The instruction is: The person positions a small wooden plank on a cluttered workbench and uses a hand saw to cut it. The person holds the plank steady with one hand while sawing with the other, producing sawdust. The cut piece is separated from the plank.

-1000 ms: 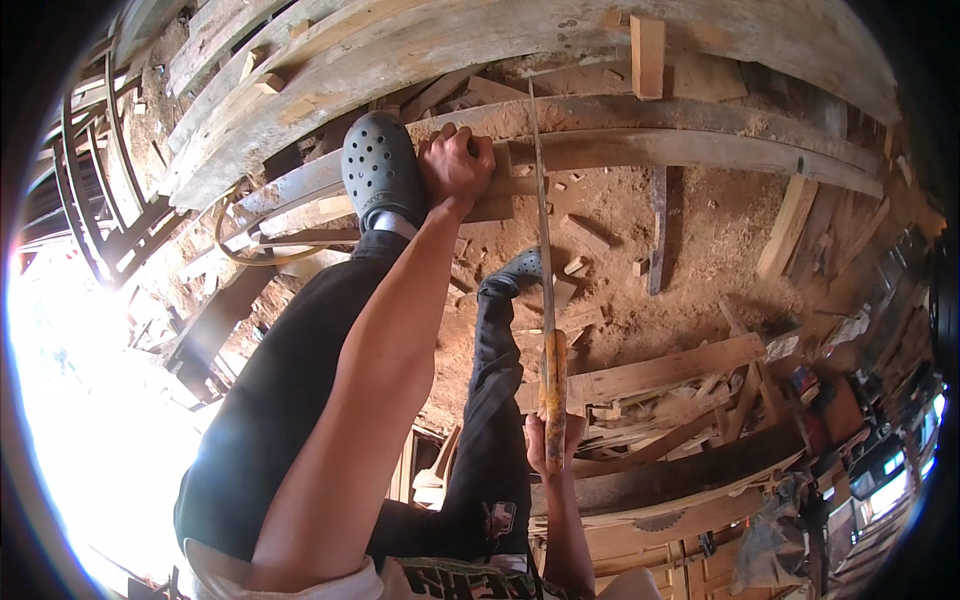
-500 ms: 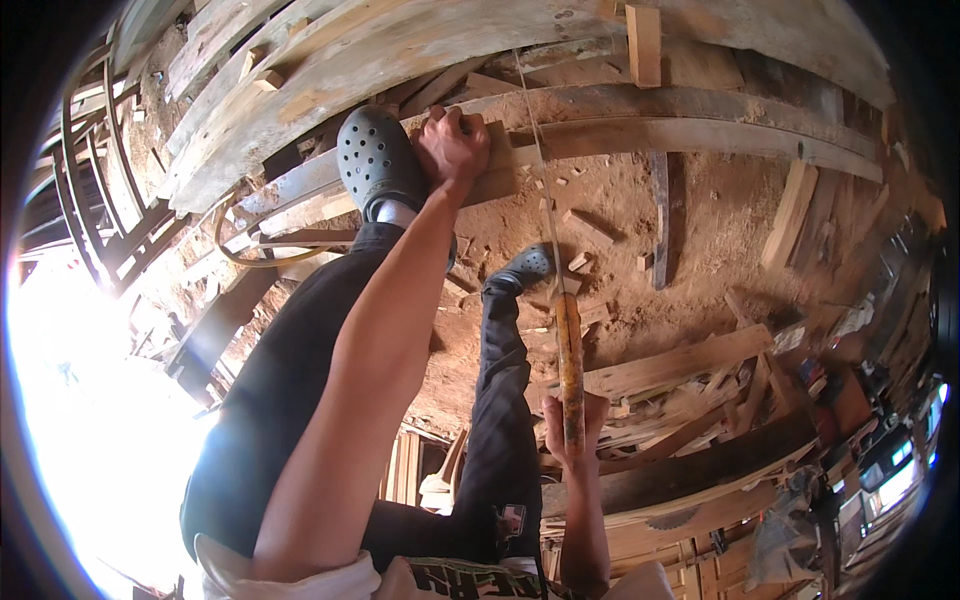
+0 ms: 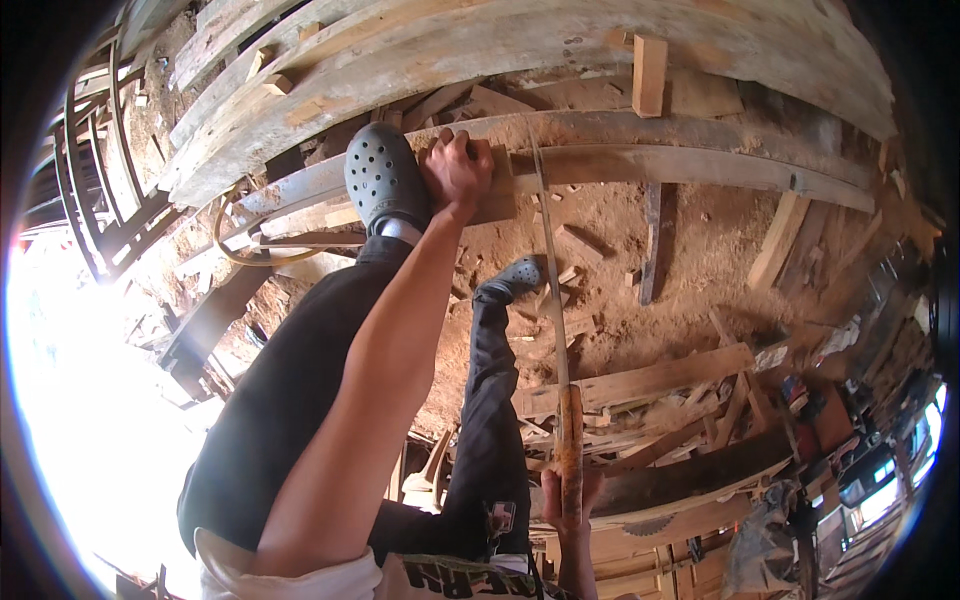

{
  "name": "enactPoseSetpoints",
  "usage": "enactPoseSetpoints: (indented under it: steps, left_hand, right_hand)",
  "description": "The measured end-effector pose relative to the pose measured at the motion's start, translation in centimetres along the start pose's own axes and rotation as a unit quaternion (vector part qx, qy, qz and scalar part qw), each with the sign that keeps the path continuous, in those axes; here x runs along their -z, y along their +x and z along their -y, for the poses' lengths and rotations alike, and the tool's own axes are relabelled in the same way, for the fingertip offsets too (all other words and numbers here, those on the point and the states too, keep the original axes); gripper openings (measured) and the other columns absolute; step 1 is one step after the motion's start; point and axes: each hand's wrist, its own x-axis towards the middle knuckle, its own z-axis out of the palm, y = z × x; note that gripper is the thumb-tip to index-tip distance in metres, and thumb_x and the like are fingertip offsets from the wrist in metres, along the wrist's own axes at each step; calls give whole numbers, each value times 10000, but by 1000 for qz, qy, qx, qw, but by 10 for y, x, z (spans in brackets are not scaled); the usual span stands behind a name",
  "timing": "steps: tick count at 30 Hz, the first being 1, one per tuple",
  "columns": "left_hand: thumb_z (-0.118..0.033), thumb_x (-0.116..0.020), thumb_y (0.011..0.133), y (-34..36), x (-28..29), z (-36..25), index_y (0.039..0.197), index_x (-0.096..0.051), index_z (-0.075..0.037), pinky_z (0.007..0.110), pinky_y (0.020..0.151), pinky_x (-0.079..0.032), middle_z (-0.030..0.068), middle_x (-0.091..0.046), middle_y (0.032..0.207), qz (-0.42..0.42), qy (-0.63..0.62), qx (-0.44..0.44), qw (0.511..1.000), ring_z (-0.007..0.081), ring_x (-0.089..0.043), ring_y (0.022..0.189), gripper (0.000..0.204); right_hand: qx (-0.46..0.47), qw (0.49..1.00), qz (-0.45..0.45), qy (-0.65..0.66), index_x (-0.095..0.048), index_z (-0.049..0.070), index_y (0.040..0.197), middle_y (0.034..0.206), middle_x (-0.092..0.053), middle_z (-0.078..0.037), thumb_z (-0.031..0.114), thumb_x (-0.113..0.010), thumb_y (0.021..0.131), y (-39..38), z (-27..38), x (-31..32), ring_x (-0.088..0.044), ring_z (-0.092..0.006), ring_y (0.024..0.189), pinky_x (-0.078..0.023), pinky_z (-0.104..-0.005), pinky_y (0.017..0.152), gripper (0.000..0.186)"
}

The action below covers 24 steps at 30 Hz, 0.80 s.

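Note:
My left hand (image 3: 458, 172), fingers curled, holds down a short board (image 3: 501, 208) on a long beam (image 3: 715, 160), pressed beside my left foot in a grey clog (image 3: 382, 175). My right hand (image 3: 568, 495), low at centre right, is closed on the yellowed, worn handle (image 3: 570, 455) of a handsaw. Its long narrow blade (image 3: 548, 255) runs away from me across the beam, just right of the board. My other clog (image 3: 513, 280) rests on the sawdust-covered ground below, among small offcuts.
Large weathered planks (image 3: 500, 45) with an upright block (image 3: 648, 75) lie ahead. Timber pieces (image 3: 630, 380) and a piled clutter of wood are at the right. Dark curved frames (image 3: 100, 170) stand at upper left above bright glare. A yellow hose or cord (image 3: 225, 240) loops left of my foot.
The saw and my right hand moved forward by half a second ago, then back toward me to a lower position now. My left hand and foot stay in place on the wood.

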Motion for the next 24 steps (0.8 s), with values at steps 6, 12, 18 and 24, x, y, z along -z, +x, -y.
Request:
enactPoseSetpoints:
  steps: [6, 12, 18, 24]
  left_hand:
    - [-261, -642, 758, -2, -9, 7, 760, -676, -55, 542, 712, -510, 172, -656, 879, -11, 2, 5, 1000, 397, -644, 848, 209]
    - [-239, -634, 766, 3, -8, 7, 762, -676, -48, 525, 705, -513, 170, -647, 841, -18, 16, -4, 1000, 399, -644, 774, 196]
    - [-229, -639, 775, 1, 1, -3, 710, -637, -17, 504, 726, -510, 163, -646, 836, -12, 14, 11, 1000, 401, -643, 768, 222]
    - [-251, -643, 785, 2, 2, 1, 712, -639, -20, 512, 730, -511, 170, -656, 861, 6, -9, 18, 1000, 411, -647, 782, 243]
  right_hand:
    - [135, 987, -54, -63, -509, 47, 718, 601, -493, -39, 161, -590, 922, 94, -29, -50, -509, -164, 500, -372, -359, 451, 247]
    - [7, 997, -60, 46, -551, 49, 763, 572, -453, -90, 100, -604, 883, 45, 11, -14, -436, -284, 469, -336, -382, 460, 141]
    - [36, 994, -88, 62, -567, 58, 845, 567, -446, -100, 86, -635, 847, -14, 31, 28, -404, -291, 445, -314, -381, 430, 73]
    - [-135, 974, -49, 175, -611, 41, 1109, 671, -537, -79, 97, -652, 851, -10, 16, 21, -483, -244, 492, -412, -337, 475, 267]
